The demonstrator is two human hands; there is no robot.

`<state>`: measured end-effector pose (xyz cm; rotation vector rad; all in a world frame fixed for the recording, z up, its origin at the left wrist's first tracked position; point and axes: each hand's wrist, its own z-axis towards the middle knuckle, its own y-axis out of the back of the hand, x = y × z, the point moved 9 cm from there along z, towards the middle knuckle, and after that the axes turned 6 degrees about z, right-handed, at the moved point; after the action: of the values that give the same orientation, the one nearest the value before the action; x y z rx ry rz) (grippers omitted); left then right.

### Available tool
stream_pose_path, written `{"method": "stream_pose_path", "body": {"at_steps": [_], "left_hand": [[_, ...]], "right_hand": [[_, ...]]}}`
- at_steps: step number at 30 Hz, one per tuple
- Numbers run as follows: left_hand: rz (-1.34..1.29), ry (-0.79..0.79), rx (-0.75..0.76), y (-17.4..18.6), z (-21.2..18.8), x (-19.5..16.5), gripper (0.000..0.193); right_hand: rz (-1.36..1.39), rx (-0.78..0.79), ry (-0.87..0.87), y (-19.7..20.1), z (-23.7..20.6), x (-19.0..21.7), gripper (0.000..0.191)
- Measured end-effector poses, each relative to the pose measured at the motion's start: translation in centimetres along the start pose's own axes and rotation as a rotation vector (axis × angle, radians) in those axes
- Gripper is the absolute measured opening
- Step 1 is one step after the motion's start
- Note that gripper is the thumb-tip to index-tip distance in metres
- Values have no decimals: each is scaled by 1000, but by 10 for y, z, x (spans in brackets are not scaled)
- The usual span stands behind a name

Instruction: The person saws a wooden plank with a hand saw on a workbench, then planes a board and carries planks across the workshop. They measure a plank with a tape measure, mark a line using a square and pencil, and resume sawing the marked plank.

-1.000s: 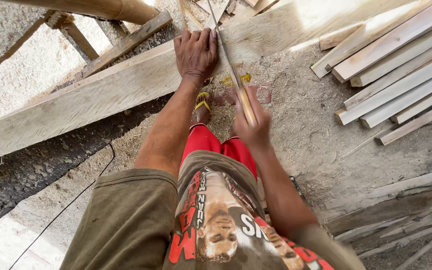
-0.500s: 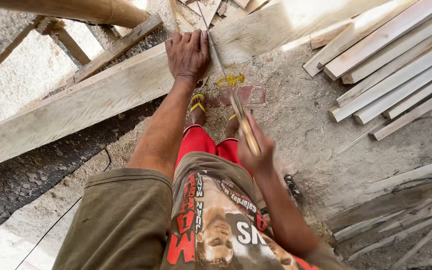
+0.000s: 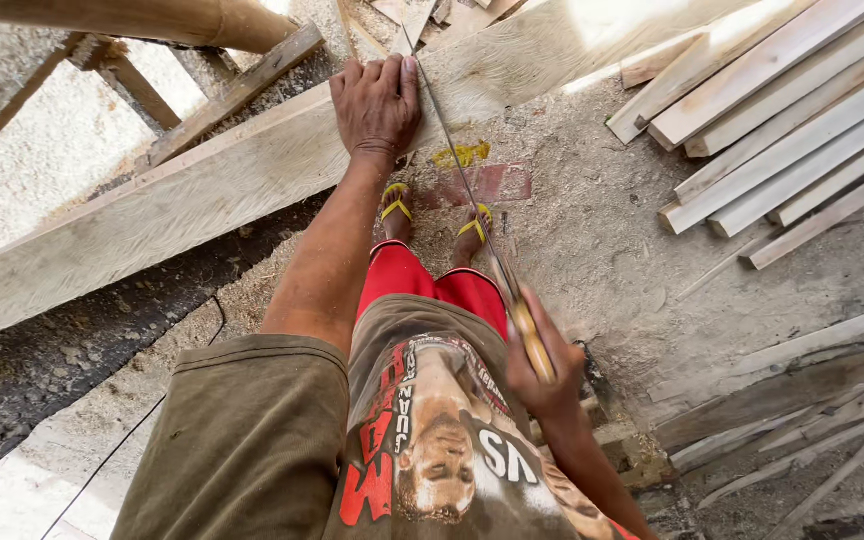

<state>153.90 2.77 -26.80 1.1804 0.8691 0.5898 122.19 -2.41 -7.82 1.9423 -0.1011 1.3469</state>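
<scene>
beside our left hand point(image 3: 377, 100), fingers flat on the plank point(image 3: 202, 190), the saw point(image 3: 472, 200) runs close; our right hand point(image 3: 542, 375) grips its handle. a skip could cut them.

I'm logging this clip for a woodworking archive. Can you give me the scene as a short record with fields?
Left hand: pressed flat on the long plank
Right hand: gripping the handsaw handle
Saw blade: runs from the handle to the plank beside the left hand
Right of person: stack of pale wooden slats
Ground: covered in sawdust
Feet: yellow-strapped sandals
</scene>
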Motion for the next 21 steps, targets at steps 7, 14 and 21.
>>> {"method": "stream_pose_path", "body": {"at_steps": [7, 14, 21], "left_hand": [[51, -51, 37, -14, 2, 3, 44], [32, 1, 115, -24, -3, 3, 44], [15, 6, 28, -10, -3, 5, 41]], "right_hand": [[148, -13, 99, -144, 208, -35, 47], [35, -15, 24, 12, -29, -8, 42], [204, -50, 222, -119, 184, -24, 41]]}}
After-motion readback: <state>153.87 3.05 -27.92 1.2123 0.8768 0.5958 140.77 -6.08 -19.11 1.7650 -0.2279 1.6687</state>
